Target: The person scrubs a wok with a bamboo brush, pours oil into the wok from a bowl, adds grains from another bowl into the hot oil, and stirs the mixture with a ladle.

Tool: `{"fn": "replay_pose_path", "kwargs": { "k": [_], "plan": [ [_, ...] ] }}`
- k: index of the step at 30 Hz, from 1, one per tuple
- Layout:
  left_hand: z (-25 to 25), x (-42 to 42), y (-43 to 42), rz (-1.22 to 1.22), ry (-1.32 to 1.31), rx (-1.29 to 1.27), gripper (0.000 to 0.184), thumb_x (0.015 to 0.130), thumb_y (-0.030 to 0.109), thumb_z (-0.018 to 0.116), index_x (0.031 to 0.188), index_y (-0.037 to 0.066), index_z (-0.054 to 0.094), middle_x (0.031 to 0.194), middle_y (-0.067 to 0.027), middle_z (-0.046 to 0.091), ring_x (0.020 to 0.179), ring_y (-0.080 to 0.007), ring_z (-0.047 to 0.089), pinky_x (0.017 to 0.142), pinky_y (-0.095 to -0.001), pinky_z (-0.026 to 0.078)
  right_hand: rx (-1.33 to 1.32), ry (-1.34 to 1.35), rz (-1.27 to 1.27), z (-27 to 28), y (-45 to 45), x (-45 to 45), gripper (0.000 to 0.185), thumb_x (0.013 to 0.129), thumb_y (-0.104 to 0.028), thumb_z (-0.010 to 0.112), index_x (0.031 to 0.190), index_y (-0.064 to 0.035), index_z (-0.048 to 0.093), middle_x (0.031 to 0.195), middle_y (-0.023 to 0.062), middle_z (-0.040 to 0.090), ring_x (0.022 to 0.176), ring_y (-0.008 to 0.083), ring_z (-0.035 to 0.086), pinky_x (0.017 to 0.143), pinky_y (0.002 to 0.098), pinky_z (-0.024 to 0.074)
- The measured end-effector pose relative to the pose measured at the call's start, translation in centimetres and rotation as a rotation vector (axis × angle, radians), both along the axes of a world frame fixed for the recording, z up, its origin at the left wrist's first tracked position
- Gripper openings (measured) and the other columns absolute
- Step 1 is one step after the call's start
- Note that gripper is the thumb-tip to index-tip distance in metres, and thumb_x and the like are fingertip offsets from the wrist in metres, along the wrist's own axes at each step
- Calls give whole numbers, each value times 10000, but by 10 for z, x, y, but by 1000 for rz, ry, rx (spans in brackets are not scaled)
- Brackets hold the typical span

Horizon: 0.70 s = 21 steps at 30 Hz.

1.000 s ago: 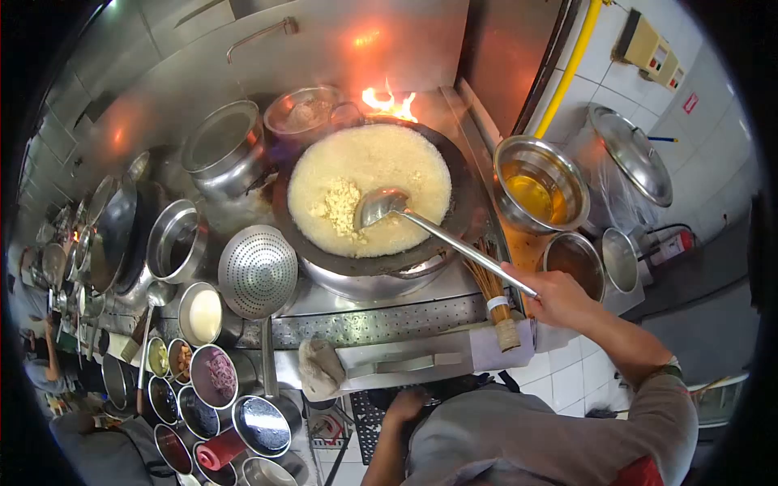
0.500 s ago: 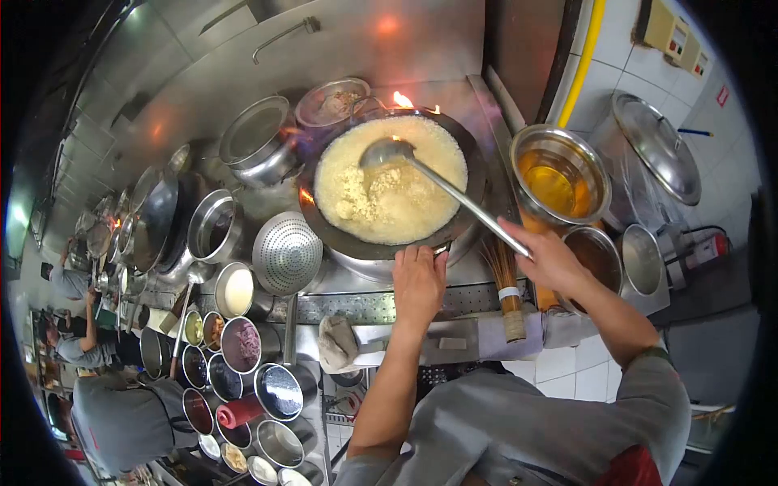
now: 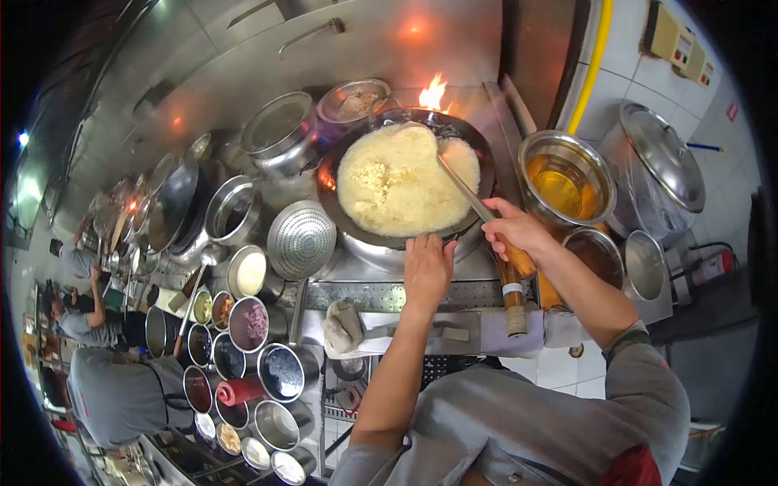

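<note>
Your right hand point(image 3: 517, 233) closed round ladle point(image 3: 464, 189), bowl in wok point(image 3: 329, 193); your left hand point(image 3: 427, 271) at near rim, can't tell grip.

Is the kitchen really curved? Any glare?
Head view: the lens seems to warp it, bending the yellow pipe and blackening the corners; orange glow on the steel wall, probably from the flames; white glare on the lid; far left, soft detail.
</note>
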<state>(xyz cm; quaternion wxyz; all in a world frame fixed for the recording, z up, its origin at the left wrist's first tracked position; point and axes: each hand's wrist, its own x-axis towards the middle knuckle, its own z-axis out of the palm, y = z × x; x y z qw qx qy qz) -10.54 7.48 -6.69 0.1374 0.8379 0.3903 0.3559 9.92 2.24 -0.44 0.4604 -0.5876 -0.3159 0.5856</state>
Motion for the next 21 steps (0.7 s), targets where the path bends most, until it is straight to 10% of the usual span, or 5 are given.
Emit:
{"fn": "replay_pose_path", "kwargs": {
  "k": [6,21],
  "plan": [
    [-1,-4,3,21,16,1,245,922,258,660,867,31,588,894,-166,586,874,-373,561,749,-488,468,-94,778,5,14,-9,-2,226,950,-84,602,1152,-125,508,750,10,555,514,59,511,389,226,394],
    [-9,-9,10,-12,27,-19,260,925,289,644,918,30,630,952,-164,617,943,-358,581,779,-483,485,-48,-327,166,104,-20,-23,617,885,-54,592,1466,-78,388,729,30,559,490,98,532,401,270,450]
  ]
}}
